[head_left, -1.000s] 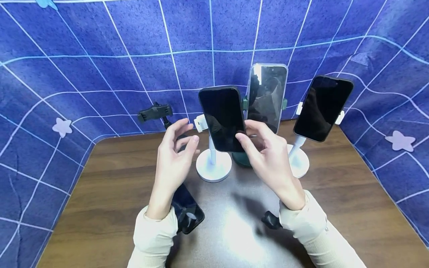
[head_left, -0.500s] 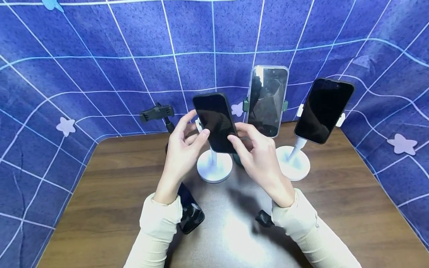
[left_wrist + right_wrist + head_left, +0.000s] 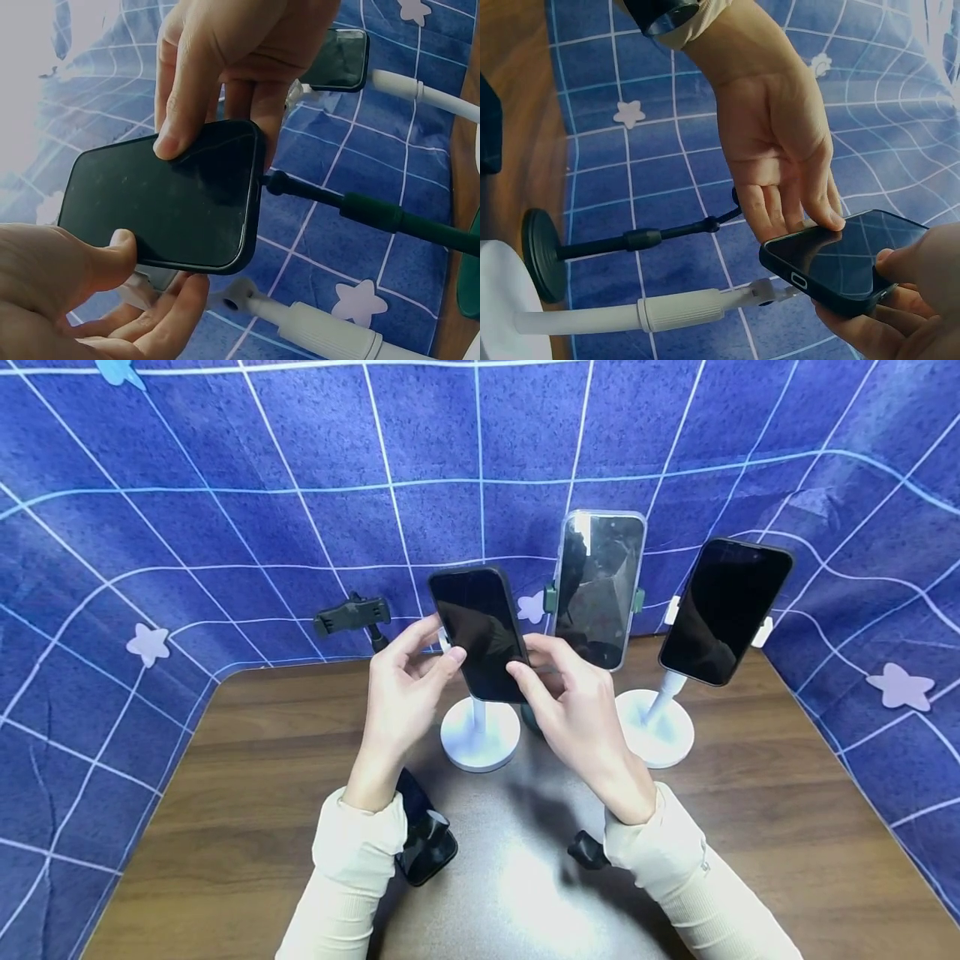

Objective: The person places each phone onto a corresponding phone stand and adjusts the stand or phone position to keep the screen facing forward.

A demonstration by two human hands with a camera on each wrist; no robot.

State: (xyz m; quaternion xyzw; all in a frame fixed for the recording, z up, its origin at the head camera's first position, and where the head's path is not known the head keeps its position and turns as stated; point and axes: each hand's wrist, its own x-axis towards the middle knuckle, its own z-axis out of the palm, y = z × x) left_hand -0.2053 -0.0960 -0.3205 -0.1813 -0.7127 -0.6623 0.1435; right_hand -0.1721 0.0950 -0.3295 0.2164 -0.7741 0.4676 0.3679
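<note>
The person's left hand (image 3: 406, 693) and right hand (image 3: 579, 700) pinch the slim, black, rectangular phone (image 3: 483, 631) by its 2 long edges, in front of the white, round-based stand (image 3: 481, 739). It should prove light, rigid, slick and breakable; those edges seem the safest hold.

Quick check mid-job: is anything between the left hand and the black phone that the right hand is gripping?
Yes, partly. The white phone clamp appears to sit between the black phone and the fingers of the left hand. Nothing visible blocks its thumb, at the phone's front edge.
</note>
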